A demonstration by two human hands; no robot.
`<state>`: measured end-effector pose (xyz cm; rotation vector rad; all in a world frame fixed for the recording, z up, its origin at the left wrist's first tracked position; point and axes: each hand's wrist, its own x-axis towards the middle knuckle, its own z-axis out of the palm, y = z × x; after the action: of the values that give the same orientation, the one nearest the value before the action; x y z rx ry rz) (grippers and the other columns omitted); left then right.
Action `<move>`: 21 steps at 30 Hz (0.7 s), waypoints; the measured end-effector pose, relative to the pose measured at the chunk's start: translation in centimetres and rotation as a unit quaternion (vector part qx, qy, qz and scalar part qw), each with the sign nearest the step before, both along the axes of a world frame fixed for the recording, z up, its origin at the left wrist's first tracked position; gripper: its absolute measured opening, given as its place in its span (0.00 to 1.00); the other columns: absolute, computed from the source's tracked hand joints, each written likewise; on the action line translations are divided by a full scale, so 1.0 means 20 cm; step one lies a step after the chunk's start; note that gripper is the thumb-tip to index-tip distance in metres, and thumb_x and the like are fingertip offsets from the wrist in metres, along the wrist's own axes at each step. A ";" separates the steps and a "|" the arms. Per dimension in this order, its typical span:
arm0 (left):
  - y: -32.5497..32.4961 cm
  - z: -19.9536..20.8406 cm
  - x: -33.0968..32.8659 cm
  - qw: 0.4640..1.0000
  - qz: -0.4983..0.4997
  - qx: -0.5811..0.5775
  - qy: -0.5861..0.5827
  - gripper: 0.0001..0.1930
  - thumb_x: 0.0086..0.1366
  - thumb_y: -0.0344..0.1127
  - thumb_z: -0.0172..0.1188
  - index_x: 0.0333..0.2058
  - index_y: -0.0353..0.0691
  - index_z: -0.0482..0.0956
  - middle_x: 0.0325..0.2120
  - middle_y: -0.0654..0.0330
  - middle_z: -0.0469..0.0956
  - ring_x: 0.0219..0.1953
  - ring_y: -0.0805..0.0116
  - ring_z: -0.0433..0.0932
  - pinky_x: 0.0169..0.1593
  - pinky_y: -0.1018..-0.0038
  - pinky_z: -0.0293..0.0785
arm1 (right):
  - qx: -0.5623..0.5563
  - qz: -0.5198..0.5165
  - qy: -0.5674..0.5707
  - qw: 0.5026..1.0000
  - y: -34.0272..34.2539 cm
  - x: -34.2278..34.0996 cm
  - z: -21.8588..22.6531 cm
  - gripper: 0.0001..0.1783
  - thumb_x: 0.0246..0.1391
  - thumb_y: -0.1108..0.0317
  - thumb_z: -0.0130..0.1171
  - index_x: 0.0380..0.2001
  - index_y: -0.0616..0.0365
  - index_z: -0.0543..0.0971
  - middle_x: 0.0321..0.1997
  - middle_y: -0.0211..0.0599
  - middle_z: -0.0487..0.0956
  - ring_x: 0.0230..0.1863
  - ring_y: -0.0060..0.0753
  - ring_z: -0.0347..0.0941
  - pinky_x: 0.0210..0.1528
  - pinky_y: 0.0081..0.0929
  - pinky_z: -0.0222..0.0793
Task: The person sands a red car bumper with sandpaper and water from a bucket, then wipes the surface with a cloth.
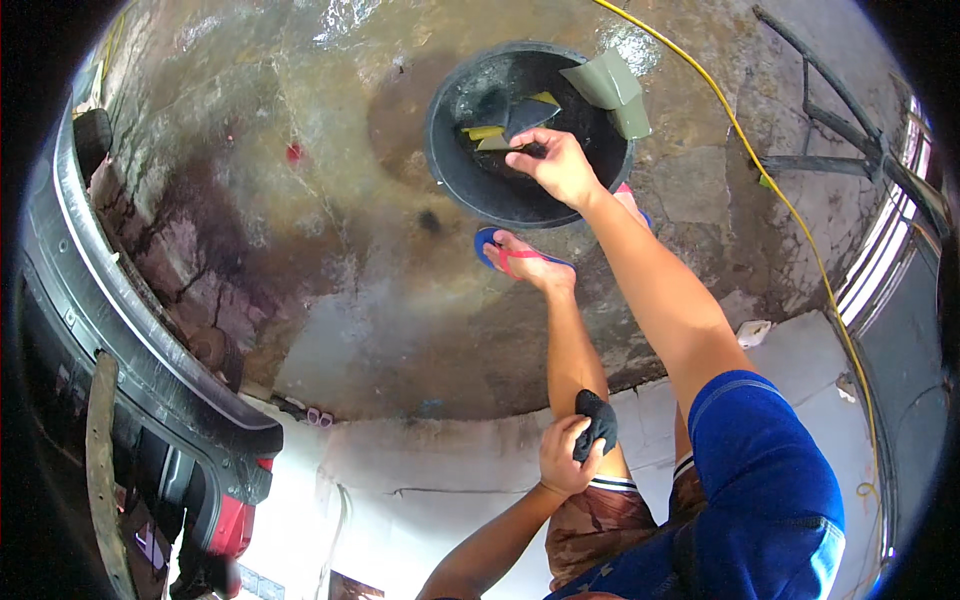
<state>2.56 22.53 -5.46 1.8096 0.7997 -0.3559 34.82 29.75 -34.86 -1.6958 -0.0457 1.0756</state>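
Hands [563, 170], black cloth [598, 420], black tub [465, 182]

Looks like scuffed, matt plastic in the black tub [465, 100], soft, dull cloth in the dark bundle [598, 425], smooth plastic in the yellow cord [690, 58], rough, wet-glossed concrete across the floor [350, 300].

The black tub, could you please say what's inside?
A dark piece and yellow pieces lie inside the tub; grey-green sheets overlap its rim. The right hand hides part of the interior; anything there is unseen.
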 end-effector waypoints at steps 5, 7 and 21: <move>0.01 -0.01 0.00 1.000 -0.004 0.001 -0.006 0.23 0.57 0.36 0.70 0.51 0.38 0.78 0.46 0.50 0.79 0.46 0.47 0.79 0.50 0.57 0.74 | 0.040 -0.007 -0.096 0.995 -0.03 -0.03 0.11 0.15 0.56 0.57 0.74 0.33 0.59 0.85 0.37 0.34 0.83 0.42 0.26 0.74 0.57 0.30 0.68; 0.01 0.00 0.01 1.000 -0.002 0.004 -0.006 0.23 0.57 0.36 0.70 0.51 0.38 0.78 0.46 0.50 0.79 0.46 0.48 0.79 0.50 0.57 0.74 | 0.051 -0.011 -0.135 0.990 -0.03 -0.06 0.12 0.13 0.58 0.60 0.71 0.31 0.59 0.84 0.37 0.36 0.84 0.46 0.31 0.77 0.58 0.33 0.68; 0.01 0.00 0.01 1.000 0.013 0.001 -0.017 0.21 0.60 0.39 0.70 0.50 0.37 0.79 0.46 0.50 0.80 0.46 0.48 0.79 0.51 0.58 0.74 | -0.389 0.138 -0.268 0.870 0.09 -0.01 -0.06 0.37 0.47 0.67 0.73 0.62 0.44 0.72 0.69 0.46 0.64 0.73 0.60 0.55 0.71 0.56 0.58</move>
<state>2.68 22.79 -5.50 1.8006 0.8008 -0.3068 34.70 31.51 -36.04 -2.7652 -0.2425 0.8291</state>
